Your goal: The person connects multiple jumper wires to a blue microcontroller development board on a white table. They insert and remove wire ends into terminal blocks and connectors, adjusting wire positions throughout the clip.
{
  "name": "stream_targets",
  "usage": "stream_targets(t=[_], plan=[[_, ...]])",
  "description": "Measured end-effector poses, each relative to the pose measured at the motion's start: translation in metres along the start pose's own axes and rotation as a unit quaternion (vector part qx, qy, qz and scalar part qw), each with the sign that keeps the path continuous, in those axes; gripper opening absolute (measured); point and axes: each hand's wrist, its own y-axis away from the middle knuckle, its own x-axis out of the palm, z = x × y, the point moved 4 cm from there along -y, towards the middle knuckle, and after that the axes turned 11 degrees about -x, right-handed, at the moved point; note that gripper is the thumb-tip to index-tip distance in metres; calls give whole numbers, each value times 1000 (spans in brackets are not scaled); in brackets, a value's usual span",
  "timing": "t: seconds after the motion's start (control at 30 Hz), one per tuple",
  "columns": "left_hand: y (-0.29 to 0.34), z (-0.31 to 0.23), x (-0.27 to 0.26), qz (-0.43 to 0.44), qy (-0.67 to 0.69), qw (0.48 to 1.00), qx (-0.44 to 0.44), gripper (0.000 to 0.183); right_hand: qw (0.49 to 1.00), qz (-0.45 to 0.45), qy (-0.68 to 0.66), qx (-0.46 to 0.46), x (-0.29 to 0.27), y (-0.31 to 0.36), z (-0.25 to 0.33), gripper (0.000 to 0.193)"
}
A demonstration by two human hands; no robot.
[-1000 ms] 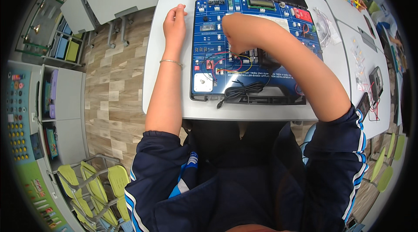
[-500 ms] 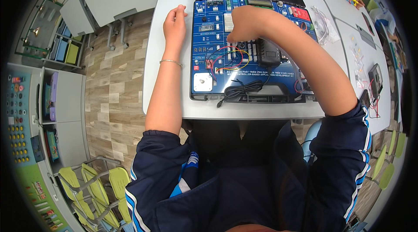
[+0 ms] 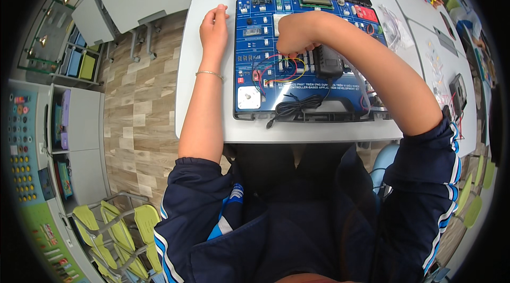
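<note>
the blue board (image 3: 297,90) sits near the front edge of the table (image 3: 249,134), with room on its left, where the left hand (image 3: 214,30) stays out loosely, half curled. the right hand (image 3: 296,36) bends over the wires (image 3: 306,69); i can't tell if it pinches any.

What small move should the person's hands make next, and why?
I'd probably bring the left hand over to steady the wires. The right hand is bent over the blue board close to them, its fingertips partly hidden, and they loop loosely there. The left hand is beside the board, with nothing visible in it, so it seems free to help.
</note>
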Motion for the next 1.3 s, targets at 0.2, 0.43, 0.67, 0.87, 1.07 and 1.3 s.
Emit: stream_targets(t=[0.2,0.43,0.67,0.87,1.07,1.3], plan=[[4,-2,0,4,-5,1000,-16,42,951,0,276,-143,12,-9,18,24],[0,0,1,11,-7,1000,-18,42,987,-157,32,-25,0,29,-5,41],[3,-1,-2,15,-17,1000,-18,43,969,-220,-75,-84,-24,130,-74,43],[5,-7,3,25,-22,999,-11,44,786,-494,370,-25,-7,160,-158,20],[2,-3,0,33,-27,999,-13,43,834,-510,208,27,-9,119,-194,17],[2,-1,-1,31,-21,999,-8,43,823,-566,-38,25,-19,78,-208,27]])
